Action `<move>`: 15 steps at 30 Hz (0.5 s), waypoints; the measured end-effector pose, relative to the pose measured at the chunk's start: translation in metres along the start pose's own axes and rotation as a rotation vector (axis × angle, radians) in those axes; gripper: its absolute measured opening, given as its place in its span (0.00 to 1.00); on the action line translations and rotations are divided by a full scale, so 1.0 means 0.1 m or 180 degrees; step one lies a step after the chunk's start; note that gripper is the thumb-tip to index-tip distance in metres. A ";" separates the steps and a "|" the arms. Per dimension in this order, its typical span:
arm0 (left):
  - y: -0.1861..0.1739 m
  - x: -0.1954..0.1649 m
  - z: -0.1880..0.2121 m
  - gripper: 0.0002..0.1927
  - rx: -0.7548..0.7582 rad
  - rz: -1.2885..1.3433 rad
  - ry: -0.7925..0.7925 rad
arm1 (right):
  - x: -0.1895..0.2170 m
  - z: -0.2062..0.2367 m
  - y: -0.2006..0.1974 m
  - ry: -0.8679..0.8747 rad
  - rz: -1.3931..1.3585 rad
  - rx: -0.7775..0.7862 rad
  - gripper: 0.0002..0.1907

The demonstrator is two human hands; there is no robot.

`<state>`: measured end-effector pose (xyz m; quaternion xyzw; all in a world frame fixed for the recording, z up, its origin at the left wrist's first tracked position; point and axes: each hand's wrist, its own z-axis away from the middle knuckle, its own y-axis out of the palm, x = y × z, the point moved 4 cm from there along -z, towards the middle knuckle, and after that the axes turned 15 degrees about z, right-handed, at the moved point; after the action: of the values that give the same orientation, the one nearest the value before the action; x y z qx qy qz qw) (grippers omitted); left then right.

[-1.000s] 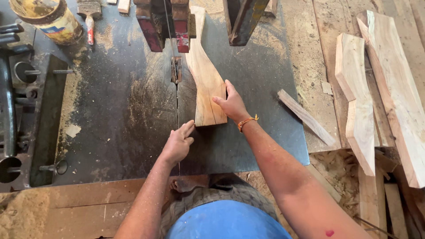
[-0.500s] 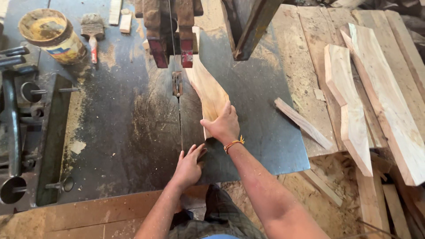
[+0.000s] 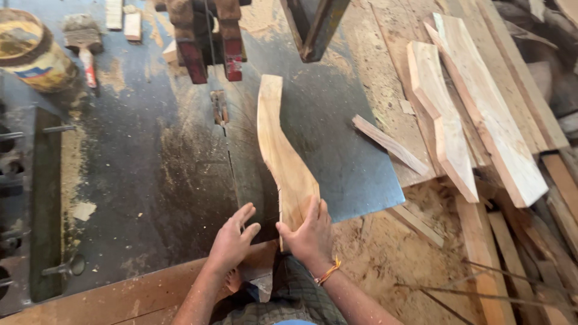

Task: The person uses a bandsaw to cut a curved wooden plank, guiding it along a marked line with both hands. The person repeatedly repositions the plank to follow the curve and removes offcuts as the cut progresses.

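I stood at a dark steel tabletop (image 3: 150, 180) dusted with sawdust; rough planks (image 3: 481, 114) lay stacked to my right, a paint tin (image 3: 33, 57) far left.

A woodworking shop: a band-saw table (image 3: 150, 180) dusted with sawdust, rough-cut boards (image 3: 481, 114) stacked beside it

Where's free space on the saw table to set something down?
Free: dark metal table between the blade slot and left machine edge; also between curved wood piece and thin offcut. Crowded: right side with stacked shaped boards; top left with can and brush.
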<state>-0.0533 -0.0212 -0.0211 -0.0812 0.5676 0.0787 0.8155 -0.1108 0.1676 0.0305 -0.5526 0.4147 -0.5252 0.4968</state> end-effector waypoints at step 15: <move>-0.03 -0.02 0.05 0.33 -0.0157 -0.0271 0.0216 | -0.12 0.56 -0.03 0.0186 0.0423 0.0529 0.62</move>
<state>-0.0488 -0.0234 -0.0175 -0.1279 0.5888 0.0551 0.7962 -0.0571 0.1866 0.0343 -0.4652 0.4198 -0.5395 0.5624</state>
